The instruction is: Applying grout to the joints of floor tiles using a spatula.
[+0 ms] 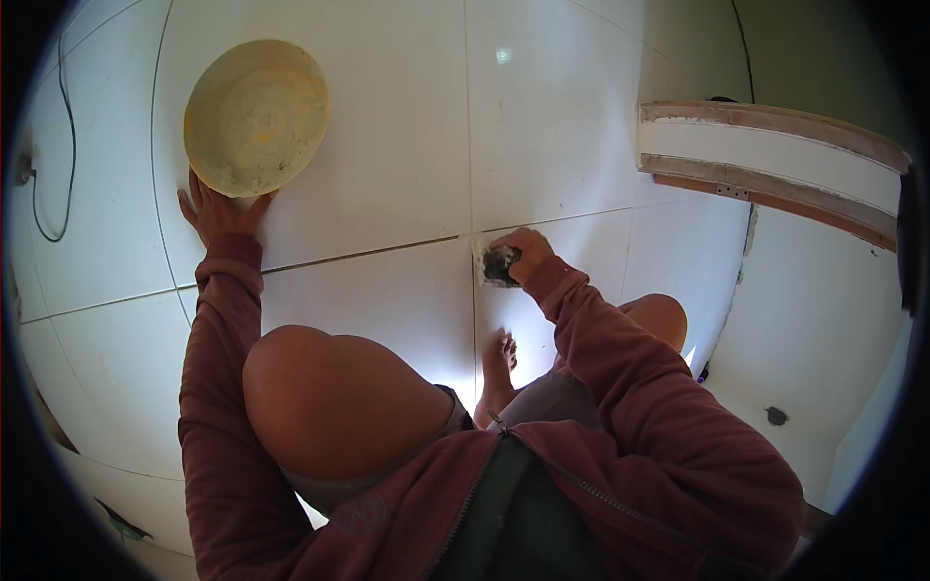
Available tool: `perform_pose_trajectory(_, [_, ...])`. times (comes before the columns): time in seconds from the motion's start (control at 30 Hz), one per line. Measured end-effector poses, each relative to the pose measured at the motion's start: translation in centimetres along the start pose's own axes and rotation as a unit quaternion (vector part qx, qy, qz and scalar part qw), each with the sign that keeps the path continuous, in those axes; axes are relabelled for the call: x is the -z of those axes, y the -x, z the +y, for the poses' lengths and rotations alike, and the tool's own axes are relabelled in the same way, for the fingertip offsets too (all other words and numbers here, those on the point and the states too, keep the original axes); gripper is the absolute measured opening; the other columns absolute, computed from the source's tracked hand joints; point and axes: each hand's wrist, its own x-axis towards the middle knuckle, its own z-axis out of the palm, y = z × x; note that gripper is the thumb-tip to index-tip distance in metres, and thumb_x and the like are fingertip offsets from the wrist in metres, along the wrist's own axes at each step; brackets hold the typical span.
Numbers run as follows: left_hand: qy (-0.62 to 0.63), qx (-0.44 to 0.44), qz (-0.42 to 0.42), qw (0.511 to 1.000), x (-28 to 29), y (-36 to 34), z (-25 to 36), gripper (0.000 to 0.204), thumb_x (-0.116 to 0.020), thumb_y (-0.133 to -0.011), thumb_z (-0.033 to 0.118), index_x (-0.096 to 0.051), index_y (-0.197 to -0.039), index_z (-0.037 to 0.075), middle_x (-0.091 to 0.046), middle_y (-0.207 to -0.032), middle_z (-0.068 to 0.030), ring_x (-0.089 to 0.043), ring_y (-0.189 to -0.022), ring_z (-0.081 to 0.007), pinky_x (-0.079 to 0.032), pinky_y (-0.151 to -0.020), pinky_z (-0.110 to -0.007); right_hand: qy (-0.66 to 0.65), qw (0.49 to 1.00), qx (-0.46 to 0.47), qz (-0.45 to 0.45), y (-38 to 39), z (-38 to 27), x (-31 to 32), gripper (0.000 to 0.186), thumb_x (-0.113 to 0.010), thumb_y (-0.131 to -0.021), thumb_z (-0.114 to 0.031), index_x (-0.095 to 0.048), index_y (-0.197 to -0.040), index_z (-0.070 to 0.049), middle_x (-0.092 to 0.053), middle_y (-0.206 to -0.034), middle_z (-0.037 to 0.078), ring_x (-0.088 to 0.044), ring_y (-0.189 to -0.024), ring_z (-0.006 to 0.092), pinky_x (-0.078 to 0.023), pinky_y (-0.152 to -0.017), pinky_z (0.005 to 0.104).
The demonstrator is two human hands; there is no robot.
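A round cream-yellow bowl (257, 116) with pale paste smeared inside is at the far left on the white tiled floor. My left hand (221, 215) is against its near edge, fingers spread, some fingertips hidden by the rim. Closer to the middle, my right hand (528, 254) is closed around a small squarish spreader (501, 265), dark in the middle with pale, paste-smeared edges. That tool is pressed to the floor where two tile joints cross. A dark tile joint (358, 255) runs leftward from there; close to the tool the line looks pale.
My bare foot (499, 373) and bent knees are close below the right hand. A ledge with brown and white bands (775, 145) stands at the right, with a floor drain (776, 415) beyond my right knee. A black cable (68, 145) hangs at the far left.
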Motion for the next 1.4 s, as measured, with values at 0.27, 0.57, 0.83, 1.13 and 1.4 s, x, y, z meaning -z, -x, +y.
perform_pose_trajectory(0.27, [-0.01, -0.007, -0.008, 1.0, 0.2, -0.2, 0.3, 0.095, -0.063, -0.052, 0.06, -0.024, -0.126, 0.014, -0.026, -0.13, -0.003, -0.018, -0.123, -0.0158, -0.007, -0.1, -0.044, 0.04, 0.995, -0.029, 0.086, -0.6, 0.6, 1.8, 0.038, -0.055, -0.053, -0.002, -0.062, -0.086, -0.021, -0.051, -0.085, 0.004, -0.045, -0.089, 0.028, -0.042, -0.077, 0.035])
perform_pose_trajectory(0.57, [0.012, -0.026, 0.021, 0.999, 0.0, 0.2, 0.5, 0.087, -0.062, -0.053, 0.058, -0.034, -0.121, 0.011, -0.033, -0.125, -0.0074, -0.024, -0.119, -0.0221, -0.007, -0.1, -0.044, -0.306, 0.918, -0.245, 0.066, -0.5, 1.0, 0.9, 0.036, -0.052, -0.055, -0.002, -0.062, -0.087, -0.014, -0.059, -0.082, 0.013, -0.054, -0.079, 0.0307, -0.043, -0.078, 0.0341])
perform_pose_trajectory(0.83, [-0.036, -0.027, 0.012, 0.999, -0.7, 0.0, -1.0, 0.089, -0.062, -0.052, 0.059, -0.032, -0.123, 0.013, -0.033, -0.125, -0.0051, -0.024, -0.12, -0.019, -0.009, -0.1, -0.044, -0.041, 0.998, -0.042, -0.015, 0.2, -1.6, -2.0, 0.031, -0.052, -0.057, -0.006, -0.062, -0.083, -0.018, -0.053, -0.084, 0.009, -0.047, -0.088, 0.0309, -0.04, -0.08, 0.0372])
perform_pose_trajectory(1.13, [-0.007, -0.01, 0.009, 1.0, -0.7, 0.0, -0.2, 0.091, -0.063, -0.052, 0.058, -0.031, -0.123, 0.012, -0.031, -0.127, -0.0056, -0.021, -0.121, -0.0194, -0.006, -0.101, -0.042, 0.066, 0.997, -0.011, 0.023, -0.1, 2.5, 1.7, 0.038, -0.052, -0.051, 0.004, -0.062, -0.082, -0.016, -0.052, -0.08, 0.006, -0.047, -0.084, 0.0279, -0.042, -0.073, 0.0348])
perform_pose_trajectory(1.4, [-0.019, -0.032, 0.006, 0.999, -0.8, 0.1, -0.6, 0.091, -0.063, -0.053, 0.058, -0.031, -0.123, 0.01, -0.033, -0.126, -0.0066, -0.022, -0.121, -0.021, -0.006, -0.101, -0.042, 0.041, 0.996, 0.024, 0.069, 0.1, 5.8, 1.2, 0.047, -0.051, -0.048, 0.005, -0.062, -0.089, -0.015, -0.057, -0.076, 0.009, -0.054, -0.075, 0.0255, -0.045, -0.069, 0.0331])
